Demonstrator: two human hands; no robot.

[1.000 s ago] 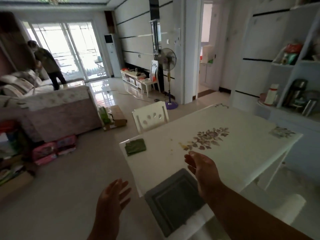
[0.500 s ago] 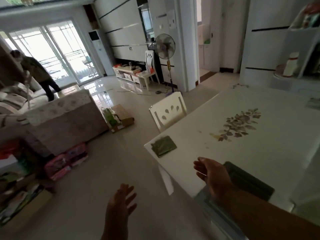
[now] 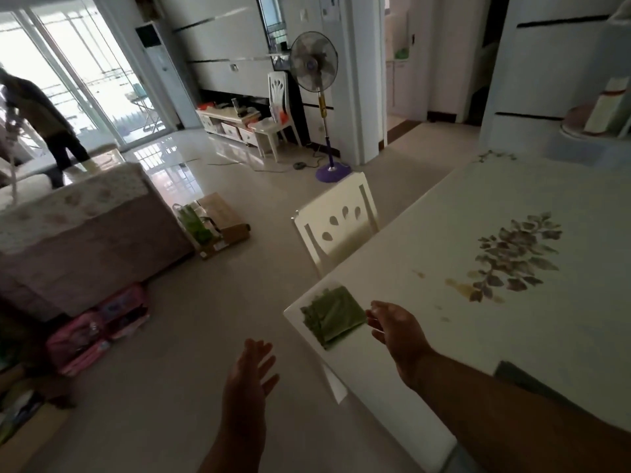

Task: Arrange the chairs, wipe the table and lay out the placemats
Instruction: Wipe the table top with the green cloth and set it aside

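Two hands: both bare, both empty, reaching forward.
Right hand (image 3: 397,331): forearm stretched across the white rectangular table (image 3: 495,336), fingers loosely curled and apart, tips just beside the folded green cloth (image 3: 333,317); contact cannot be told.
Left hand (image 3: 249,377): raised over the floor beside the table's near-left corner, palm turned inward, fingers spread.
Cloth: lying flat at that near-left corner.
Dark grey placemat (image 3: 526,378): at the near edge, partly hidden by the right forearm.
White cut-out chair (image 3: 338,223): tucked against the left edge.
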